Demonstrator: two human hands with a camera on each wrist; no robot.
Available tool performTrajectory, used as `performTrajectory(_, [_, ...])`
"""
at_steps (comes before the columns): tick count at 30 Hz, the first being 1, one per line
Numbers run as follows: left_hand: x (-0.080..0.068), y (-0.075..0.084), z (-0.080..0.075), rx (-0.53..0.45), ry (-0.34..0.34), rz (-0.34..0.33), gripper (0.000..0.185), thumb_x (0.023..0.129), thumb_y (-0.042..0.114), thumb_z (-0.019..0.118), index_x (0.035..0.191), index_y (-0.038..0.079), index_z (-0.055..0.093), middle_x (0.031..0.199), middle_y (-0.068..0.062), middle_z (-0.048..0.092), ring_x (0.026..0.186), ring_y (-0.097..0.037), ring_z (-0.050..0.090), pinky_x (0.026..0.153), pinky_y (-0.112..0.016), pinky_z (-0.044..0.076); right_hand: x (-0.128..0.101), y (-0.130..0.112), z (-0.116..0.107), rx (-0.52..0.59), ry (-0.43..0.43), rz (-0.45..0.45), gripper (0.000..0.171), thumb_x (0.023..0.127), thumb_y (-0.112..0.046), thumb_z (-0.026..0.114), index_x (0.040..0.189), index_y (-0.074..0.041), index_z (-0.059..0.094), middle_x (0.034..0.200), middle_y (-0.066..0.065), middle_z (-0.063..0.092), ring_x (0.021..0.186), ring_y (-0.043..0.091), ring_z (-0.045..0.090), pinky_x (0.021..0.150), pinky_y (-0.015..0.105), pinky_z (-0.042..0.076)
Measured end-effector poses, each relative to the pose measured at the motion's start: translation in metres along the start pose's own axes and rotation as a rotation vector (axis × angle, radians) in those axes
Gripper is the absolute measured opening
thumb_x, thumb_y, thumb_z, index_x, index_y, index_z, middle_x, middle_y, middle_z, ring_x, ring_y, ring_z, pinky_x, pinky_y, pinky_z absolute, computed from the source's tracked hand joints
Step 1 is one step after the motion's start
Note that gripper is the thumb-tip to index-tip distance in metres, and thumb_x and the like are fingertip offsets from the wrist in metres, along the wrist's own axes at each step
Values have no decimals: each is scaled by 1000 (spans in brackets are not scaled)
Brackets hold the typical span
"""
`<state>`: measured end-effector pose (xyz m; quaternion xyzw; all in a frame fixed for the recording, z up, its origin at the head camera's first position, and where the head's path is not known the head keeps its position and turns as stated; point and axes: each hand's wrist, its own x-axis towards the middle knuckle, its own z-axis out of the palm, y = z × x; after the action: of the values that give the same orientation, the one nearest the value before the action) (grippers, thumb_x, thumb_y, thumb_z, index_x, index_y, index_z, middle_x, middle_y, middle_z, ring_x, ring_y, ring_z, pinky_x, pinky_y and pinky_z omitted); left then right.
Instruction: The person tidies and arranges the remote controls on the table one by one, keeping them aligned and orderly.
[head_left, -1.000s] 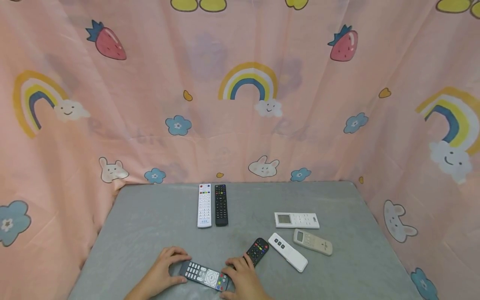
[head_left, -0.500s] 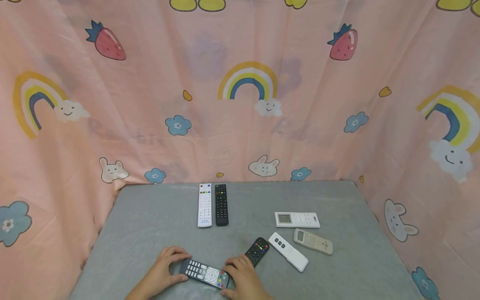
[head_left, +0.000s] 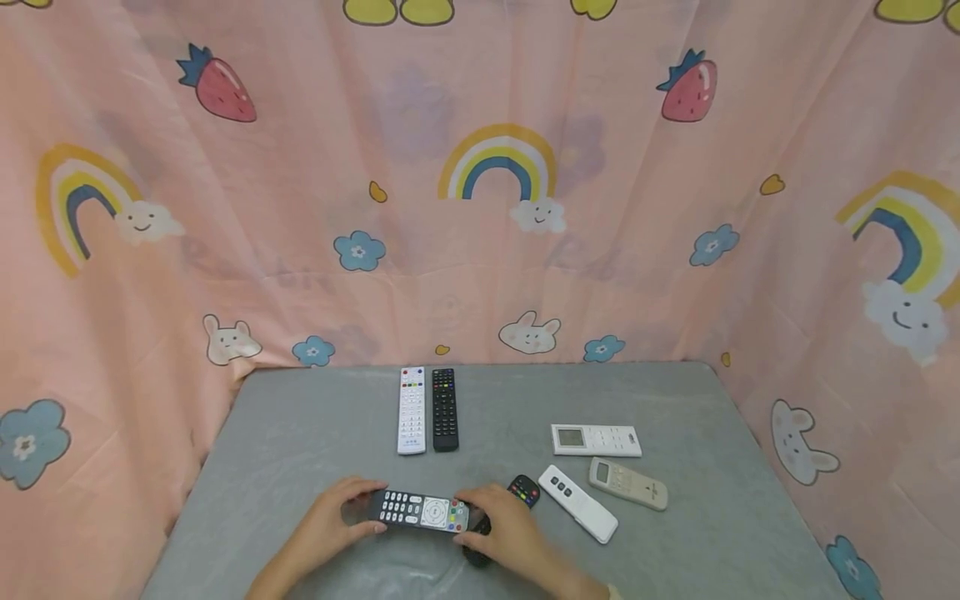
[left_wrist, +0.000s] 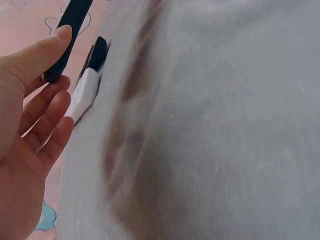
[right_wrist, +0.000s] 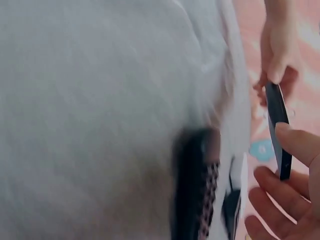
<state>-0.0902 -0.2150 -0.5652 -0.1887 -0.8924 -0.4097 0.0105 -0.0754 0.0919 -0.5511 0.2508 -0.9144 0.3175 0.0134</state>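
Both of your hands share one thing: your left hand (head_left: 330,523) pinches the left end of the dark remote (head_left: 420,510) and your right hand (head_left: 504,527) pinches its right end, thumbs and fingers curled round the narrow tips, so neither hand is free. That remote is lifted just clear of the grey table (head_left: 300,433), close in front of you at the near edge, buttons facing up toward your head. Its long axis runs left to right across your body, almost level, with the white navigation ring and coloured keys toward your right hand. Neither hand is nearer to it than the other; each owns one end, and the middle hangs unsupported between them. Directly under your right hand lies the small black remote (head_left: 522,490), angled diagonally, partly hidden by your fingers. Farther back, well apart from the held one, the white remote (head_left: 411,410) and the black remote (head_left: 445,409) lie side by side, their long axes pointing away from you, at right angles to the one you hold. On your right sit the slim white remote (head_left: 578,504), the beige remote (head_left: 627,483) and the white display remote (head_left: 596,439). Your wrist views are blurred, so how firmly each thumb bears is probably not readable there.
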Motion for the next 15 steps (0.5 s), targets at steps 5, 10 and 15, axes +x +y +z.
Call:
performTrajectory(5, [8, 2, 9, -57, 45, 89, 51, 69, 28, 88, 114, 14, 72, 94, 8, 66, 81, 1, 56, 74, -21, 53, 7, 16, -16, 190, -51, 55, 52, 78, -26, 83, 124, -10, 68, 101, 1, 75, 87, 17, 69, 78, 28, 53])
performTrajectory(10, [14, 6, 19, -130, 51, 138, 54, 64, 25, 90, 113, 9, 72, 91, 2, 69, 77, -7, 60, 72, -24, 54, 16, 30, -29, 323, -114, 164, 54, 81, -21, 80, 131, -8, 63, 102, 2, 74, 91, 21, 70, 78, 30, 55])
performTrajectory(15, [20, 14, 29, -180, 54, 140, 57, 61, 22, 91, 112, 8, 72, 86, -1, 67, 73, -13, 60, 70, -25, 54, 24, 39, -39, 337, -105, 210, 53, 82, -21, 79, 131, -9, 63, 103, 4, 72, 92, 21, 67, 77, 29, 55])
